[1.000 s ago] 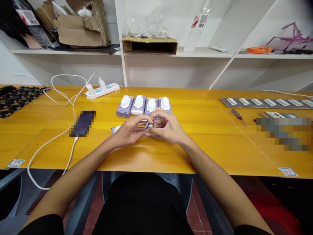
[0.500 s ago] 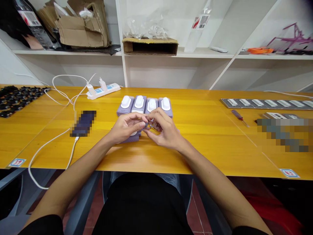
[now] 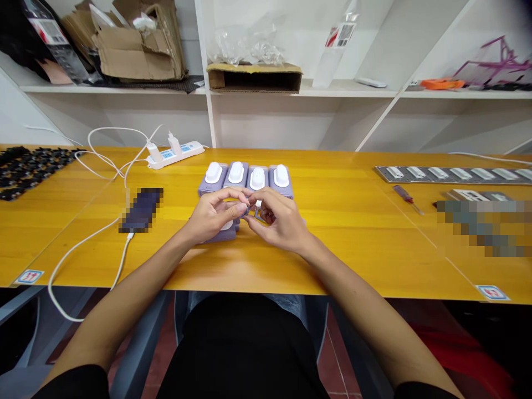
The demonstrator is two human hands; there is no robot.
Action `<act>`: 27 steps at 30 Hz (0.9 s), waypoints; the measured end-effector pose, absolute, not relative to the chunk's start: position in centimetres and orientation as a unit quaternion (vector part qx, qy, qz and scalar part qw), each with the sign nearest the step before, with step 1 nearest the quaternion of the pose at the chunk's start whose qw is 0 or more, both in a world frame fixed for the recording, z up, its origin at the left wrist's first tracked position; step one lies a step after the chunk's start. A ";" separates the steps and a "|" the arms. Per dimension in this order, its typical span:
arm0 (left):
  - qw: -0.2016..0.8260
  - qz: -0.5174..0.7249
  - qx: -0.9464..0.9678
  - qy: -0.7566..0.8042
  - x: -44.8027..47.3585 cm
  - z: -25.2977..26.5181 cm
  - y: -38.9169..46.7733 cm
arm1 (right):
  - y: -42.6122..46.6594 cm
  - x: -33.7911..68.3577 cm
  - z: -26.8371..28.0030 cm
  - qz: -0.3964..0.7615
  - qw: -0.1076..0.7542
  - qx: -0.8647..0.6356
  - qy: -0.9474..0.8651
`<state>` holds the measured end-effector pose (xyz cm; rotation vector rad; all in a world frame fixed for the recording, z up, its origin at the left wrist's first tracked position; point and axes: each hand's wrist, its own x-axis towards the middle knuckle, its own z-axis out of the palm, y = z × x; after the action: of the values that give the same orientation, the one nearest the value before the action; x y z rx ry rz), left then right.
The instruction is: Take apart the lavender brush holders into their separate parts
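Note:
My left hand (image 3: 217, 215) and my right hand (image 3: 279, 218) meet above the table, fingertips almost touching. Between them is a small, dark, shiny piece (image 3: 246, 211), mostly hidden by the fingers, so its kind does not show. My left thumb and fingers pinch it from one side; the curled fingers of my right hand close on it from the other. Just beyond the hands stands a row of purple boxes (image 3: 276, 189), each with a white oval item (image 3: 281, 175) on top. Another purple box (image 3: 222, 235) lies partly covered beneath my left hand.
Left of my arms, a blurred phone (image 3: 142, 209) lies on a white cable near a power strip (image 3: 177, 155). On the right are a screwdriver (image 3: 408, 199), a grey strip with white pieces (image 3: 451, 175) and blurred items. Shelves (image 3: 257, 122) rise behind the table (image 3: 349, 233).
The fingers of my right hand have shifted slightly around the small piece, and more of a white item shows between the hands. Everything else stays in place.

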<state>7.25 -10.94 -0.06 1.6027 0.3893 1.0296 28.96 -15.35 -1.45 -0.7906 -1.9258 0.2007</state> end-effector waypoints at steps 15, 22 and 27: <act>0.497 0.462 0.717 0.161 7.4 0.0 -10.5 | -15.8 28.7 -1.0 0.061 0.490 -0.347 -0.797; 0.505 0.430 0.735 0.144 7.1 0.4 -10.8 | -16.1 29.1 -0.5 0.103 0.481 -0.359 -0.793; 0.516 0.437 0.720 0.157 7.0 0.2 -10.6 | -16.0 29.1 -0.8 0.126 0.458 -0.362 -0.802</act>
<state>7.01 -10.62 0.22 1.7286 0.3767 1.0495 29.09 -16.03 -0.81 -0.8930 -1.9761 0.3094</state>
